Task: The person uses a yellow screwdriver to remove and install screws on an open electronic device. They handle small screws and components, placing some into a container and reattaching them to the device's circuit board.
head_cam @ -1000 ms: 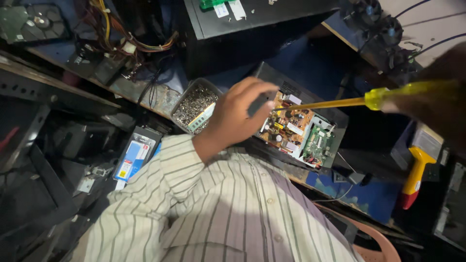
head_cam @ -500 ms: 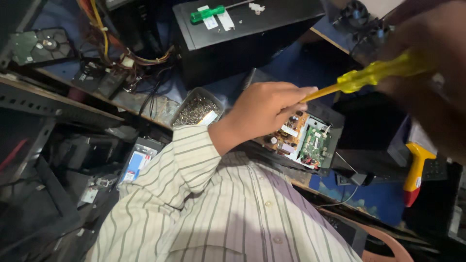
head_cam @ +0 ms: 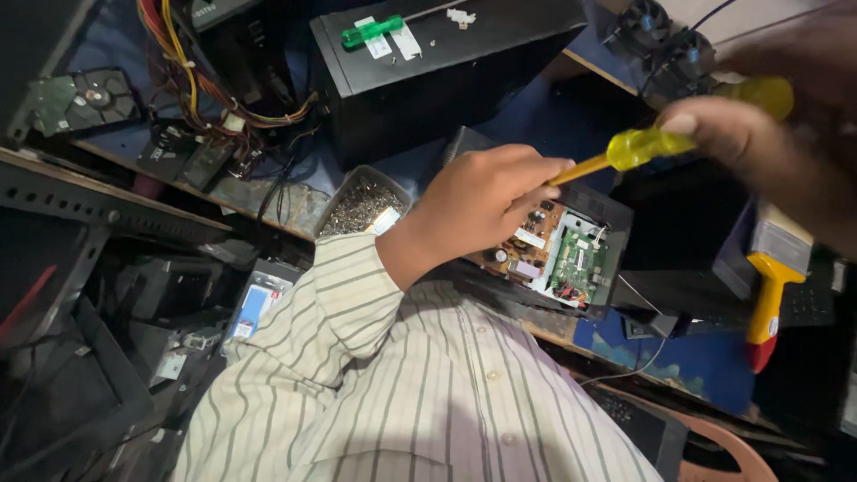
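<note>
Head view: an opened power supply box (head_cam: 616, 223) is seen on the cluttered bench, lid off, with its brown circuit board (head_cam: 527, 250) and a green board (head_cam: 576, 263) exposed at centre. The left hand (head_cam: 478, 201) is curled over the near-left part of the box, fingers bent around the tip end of a yellow-handled screwdriver (head_cam: 638, 147); whether the box itself is gripped cannot be told. The right hand (head_cam: 768, 143), blurred at upper right, is clenched around the screwdriver handle. The shaft slants down-left toward the boards.

Progress, as judged: the cover is already removed; the boards are still seated in the box, so loosening or removal appears unfinished.

Hidden or unclear: the screwdriver tip and any screw are covered by the left hand. The right hand is motion-blurred and partly cut off. A tray of screws (head_cam: 357, 201) lies just left of the box; a yellow-handled brush (head_cam: 772, 286) stands at right.
</note>
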